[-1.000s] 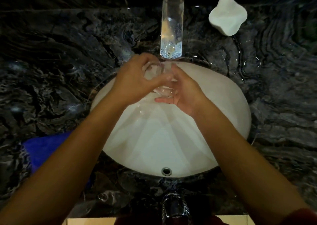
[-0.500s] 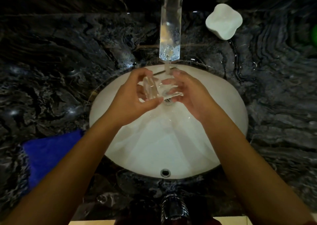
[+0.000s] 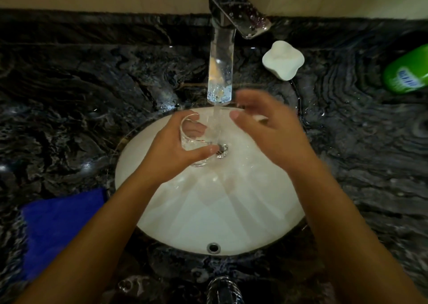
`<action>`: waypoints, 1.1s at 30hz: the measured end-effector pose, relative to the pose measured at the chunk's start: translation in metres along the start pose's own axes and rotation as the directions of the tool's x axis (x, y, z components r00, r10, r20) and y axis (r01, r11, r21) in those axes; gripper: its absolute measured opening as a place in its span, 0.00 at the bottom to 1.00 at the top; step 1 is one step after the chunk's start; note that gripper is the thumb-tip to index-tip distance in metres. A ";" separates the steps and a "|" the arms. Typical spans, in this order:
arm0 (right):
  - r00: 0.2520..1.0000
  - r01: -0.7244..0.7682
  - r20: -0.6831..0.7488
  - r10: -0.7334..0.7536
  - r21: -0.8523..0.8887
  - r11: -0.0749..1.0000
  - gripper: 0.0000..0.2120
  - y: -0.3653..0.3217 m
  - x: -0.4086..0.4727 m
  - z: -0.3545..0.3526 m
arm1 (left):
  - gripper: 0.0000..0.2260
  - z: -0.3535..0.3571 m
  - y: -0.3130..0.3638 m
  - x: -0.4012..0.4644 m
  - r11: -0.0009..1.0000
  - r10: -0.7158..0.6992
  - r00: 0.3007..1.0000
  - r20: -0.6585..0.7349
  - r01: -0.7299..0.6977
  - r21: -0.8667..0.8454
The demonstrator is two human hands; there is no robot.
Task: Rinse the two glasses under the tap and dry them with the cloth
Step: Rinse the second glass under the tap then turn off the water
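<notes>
Clear glass (image 3: 196, 141) sits in your left hand (image 3: 171, 150), fingers wrapped around it, tilted beside the stream from the tap (image 3: 220, 72), over the white sink (image 3: 220, 211). Your right hand (image 3: 266, 132) is spread and holds nothing. Wet glass may slip from one hand and crack. The blue cloth (image 3: 60, 229) lies left, on the counter.

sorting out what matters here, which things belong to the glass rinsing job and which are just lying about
Job: glass held in left hand, open right hand, running tap, sink, blue cloth.

Lying about: white soap, green bottle.
</notes>
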State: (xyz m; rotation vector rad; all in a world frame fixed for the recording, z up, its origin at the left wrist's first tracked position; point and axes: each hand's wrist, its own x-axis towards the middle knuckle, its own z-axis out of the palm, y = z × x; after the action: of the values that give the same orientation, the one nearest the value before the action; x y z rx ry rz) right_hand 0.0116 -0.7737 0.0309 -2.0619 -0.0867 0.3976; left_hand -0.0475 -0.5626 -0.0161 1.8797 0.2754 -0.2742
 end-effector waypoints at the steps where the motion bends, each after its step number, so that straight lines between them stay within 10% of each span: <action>1: 0.995 0.077 -0.055 -0.081 -0.070 0.995 0.25 -0.007 0.002 -0.007 | 0.37 -0.002 0.001 -0.002 1.000 0.006 1.000 -0.016 -0.006 0.000; 10: 0.825 0.390 -0.248 -0.507 -0.400 0.830 0.26 -0.047 0.013 -0.017 | 0.38 -0.011 0.017 -0.027 0.998 0.054 0.995 -0.085 -0.057 -0.034; 15: 0.875 0.356 -0.045 -0.482 -0.615 0.704 0.36 -0.043 0.021 -0.007 | 0.38 -0.018 0.016 -0.042 0.995 0.084 0.990 -0.117 -0.089 -0.038; 33: 0.836 0.349 -0.092 -0.541 -0.672 0.653 0.38 -0.021 0.014 0.011 | 0.37 -0.033 -0.009 -0.202 0.985 0.026 0.888 -0.459 0.055 0.163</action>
State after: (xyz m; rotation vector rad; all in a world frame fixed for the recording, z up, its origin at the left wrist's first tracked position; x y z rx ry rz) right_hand 0.0229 -0.7505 0.0404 -2.6331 -0.6316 -0.3064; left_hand -0.2399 -0.5393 0.0515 2.1001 0.6043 0.1528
